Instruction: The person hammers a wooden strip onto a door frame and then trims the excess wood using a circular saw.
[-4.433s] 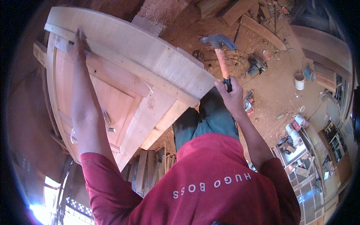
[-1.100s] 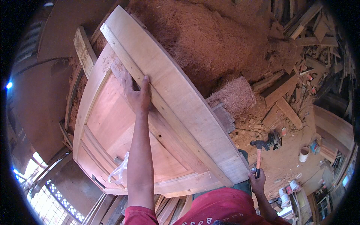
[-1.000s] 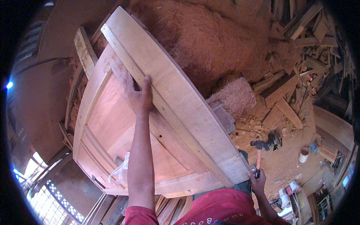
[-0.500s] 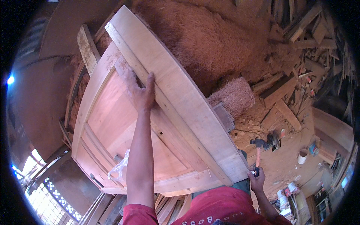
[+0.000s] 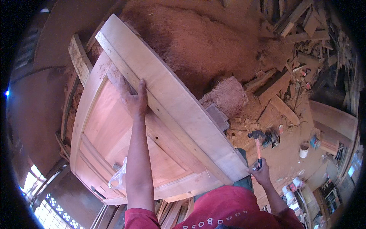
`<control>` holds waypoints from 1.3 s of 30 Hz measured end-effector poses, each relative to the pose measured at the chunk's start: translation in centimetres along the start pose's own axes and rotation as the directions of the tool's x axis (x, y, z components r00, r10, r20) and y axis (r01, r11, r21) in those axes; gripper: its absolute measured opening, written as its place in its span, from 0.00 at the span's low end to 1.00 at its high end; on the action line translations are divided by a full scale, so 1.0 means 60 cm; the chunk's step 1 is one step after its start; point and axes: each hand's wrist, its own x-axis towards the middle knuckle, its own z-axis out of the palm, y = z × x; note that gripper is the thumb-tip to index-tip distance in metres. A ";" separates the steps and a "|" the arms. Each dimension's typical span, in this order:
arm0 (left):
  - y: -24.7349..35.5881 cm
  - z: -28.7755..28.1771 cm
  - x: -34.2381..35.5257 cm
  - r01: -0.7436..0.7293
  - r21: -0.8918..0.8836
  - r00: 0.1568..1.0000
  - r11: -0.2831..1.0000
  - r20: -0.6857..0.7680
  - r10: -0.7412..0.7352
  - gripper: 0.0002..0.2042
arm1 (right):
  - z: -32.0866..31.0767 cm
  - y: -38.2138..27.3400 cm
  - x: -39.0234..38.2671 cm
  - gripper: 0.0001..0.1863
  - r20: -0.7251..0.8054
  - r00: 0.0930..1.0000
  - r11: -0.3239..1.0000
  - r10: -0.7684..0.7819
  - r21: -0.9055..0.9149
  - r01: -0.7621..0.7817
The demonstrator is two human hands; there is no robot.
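A large panelled wooden door [image 5: 110,129] lies slantwise in front of me, with a long, pale, thick board [image 5: 164,84] and a narrower strip running along its right side. My left hand [image 5: 133,101] rests against that strip, thumb up on its side and fingers stretched out over the door panel; the fingertips are hard to make out. At the near right corner of the board, my right hand [image 5: 260,173] is closed around the dark grip of a claw hammer [image 5: 258,148]. The hammer stands upright with its black head on top, beside the board.
A clear plastic bag [image 5: 119,177] lies on the door next to my left forearm. Beyond the board is a big heap of wood shavings [image 5: 198,45]. Scrap timber [image 5: 284,108] is piled at the right, with a white bucket [image 5: 304,149] on the floor nearer me.
The view has turned slightly, so the door and board appear further left. My right hand and the hammer sit a little higher in the picture. My left hand stays against the strip.
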 end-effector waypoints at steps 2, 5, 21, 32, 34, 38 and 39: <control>-0.002 0.005 -0.001 -0.017 -0.062 1.000 0.998 0.021 0.018 0.40 | -0.007 0.003 0.003 0.30 -0.017 0.999 0.999 -0.032 -0.039 0.031; -0.034 0.018 0.007 -0.042 -0.089 0.998 0.995 0.052 0.047 0.41 | -0.047 -0.002 0.048 0.22 0.033 0.997 0.997 -0.077 -0.029 0.078; 0.009 0.016 -0.006 0.078 -0.024 0.993 0.997 0.090 -0.076 0.37 | -0.094 -0.319 0.188 0.27 -0.076 0.966 0.857 -0.245 0.449 0.253; -0.102 0.001 0.032 -0.213 0.020 0.975 0.977 0.066 0.211 0.43 | -0.021 -0.504 0.233 0.19 0.166 0.800 0.786 -0.576 0.382 0.486; -0.017 0.013 0.027 -0.369 -0.039 0.929 0.929 0.029 0.370 0.46 | -0.008 -0.566 0.258 0.18 0.119 0.807 0.763 -0.578 0.431 0.482; 0.008 0.001 0.000 -0.055 0.173 0.998 0.983 0.031 0.050 0.32 | 0.064 -0.688 0.315 0.19 0.150 0.791 0.659 -0.593 0.655 0.369; 0.008 -0.005 -0.003 -0.046 0.163 0.999 0.986 0.013 0.045 0.32 | 0.076 -0.722 0.327 0.20 0.157 0.763 0.641 -0.628 0.659 0.392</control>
